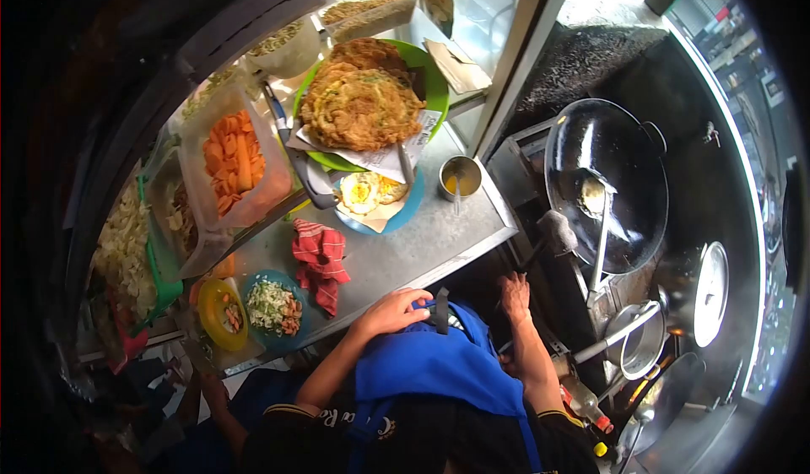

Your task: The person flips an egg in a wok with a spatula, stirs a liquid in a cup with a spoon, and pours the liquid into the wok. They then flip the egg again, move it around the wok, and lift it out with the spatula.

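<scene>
My left hand [396,312] rests at the top edge of the blue apron [439,368], fingers bent over it; what it may hold is too small to make out. My right hand [515,295] is off to the right of the apron, near the stove edge, with its fingers apart and nothing visible in it. Left of my left hand a red checked cloth [319,259] lies on the metal counter [396,259]. Beyond the right hand sits a black wok [624,212] with a ladle [601,246] in it.
On the counter stand a green plate of fried omelettes [363,98], a blue plate with fried eggs [371,195], a metal cup [460,178], a carrot tub [236,162] and a bowl of chopped vegetables [274,305]. Right are a lidded pot [711,292], a saucepan [637,343] and a bottle [586,402].
</scene>
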Motion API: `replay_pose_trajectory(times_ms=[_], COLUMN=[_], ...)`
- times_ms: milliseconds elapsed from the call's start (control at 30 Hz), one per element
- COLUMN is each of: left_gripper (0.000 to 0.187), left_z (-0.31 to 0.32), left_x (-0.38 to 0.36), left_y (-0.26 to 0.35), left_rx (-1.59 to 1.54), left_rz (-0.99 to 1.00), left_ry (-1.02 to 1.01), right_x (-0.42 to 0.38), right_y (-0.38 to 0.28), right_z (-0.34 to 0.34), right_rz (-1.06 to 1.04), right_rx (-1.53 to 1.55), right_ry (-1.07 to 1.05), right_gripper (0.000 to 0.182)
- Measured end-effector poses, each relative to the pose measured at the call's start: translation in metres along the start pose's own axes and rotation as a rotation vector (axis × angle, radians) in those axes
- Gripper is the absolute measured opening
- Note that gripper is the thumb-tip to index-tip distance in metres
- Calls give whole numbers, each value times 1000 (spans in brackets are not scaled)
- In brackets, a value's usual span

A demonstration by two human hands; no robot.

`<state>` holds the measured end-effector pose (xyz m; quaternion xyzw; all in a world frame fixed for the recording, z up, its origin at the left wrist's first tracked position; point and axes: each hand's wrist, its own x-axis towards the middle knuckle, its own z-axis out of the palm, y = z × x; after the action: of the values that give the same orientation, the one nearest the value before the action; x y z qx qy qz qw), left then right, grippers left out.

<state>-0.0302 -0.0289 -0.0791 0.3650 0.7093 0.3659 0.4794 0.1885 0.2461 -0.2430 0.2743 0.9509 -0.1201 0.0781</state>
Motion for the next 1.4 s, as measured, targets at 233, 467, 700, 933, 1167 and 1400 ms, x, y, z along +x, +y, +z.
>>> replay_pose_trajectory(times_ms=[233, 467, 700, 933, 1167, 1400], left_gripper=[43, 43, 42, 41, 42, 44], left_z=[-10, -19, -26, -26, -27, -30], left_x=[3, 3, 10, 3, 0, 1], left_y=[-3, -2, -8, -14, -9, -12], left_rx=[47, 31, 34, 19, 0, 17], left_rz=[18, -14, 67, 91, 44, 56], left_ry=[-26, -71, -38, -5, -52, -59], right_x=[1, 0, -1, -3, -8, -21], right_y=[-5, -8, -10, -7, -17, -20], right_z=[1, -1, 3, 14, 13, 1], right_rz=[26, 38, 137, 208, 257, 225], right_rx=[-143, 13, 33, 176, 97, 97], right_ry=[-81, 74, 144, 177, 293, 319], right_gripper=[36, 14, 12, 19, 16, 17])
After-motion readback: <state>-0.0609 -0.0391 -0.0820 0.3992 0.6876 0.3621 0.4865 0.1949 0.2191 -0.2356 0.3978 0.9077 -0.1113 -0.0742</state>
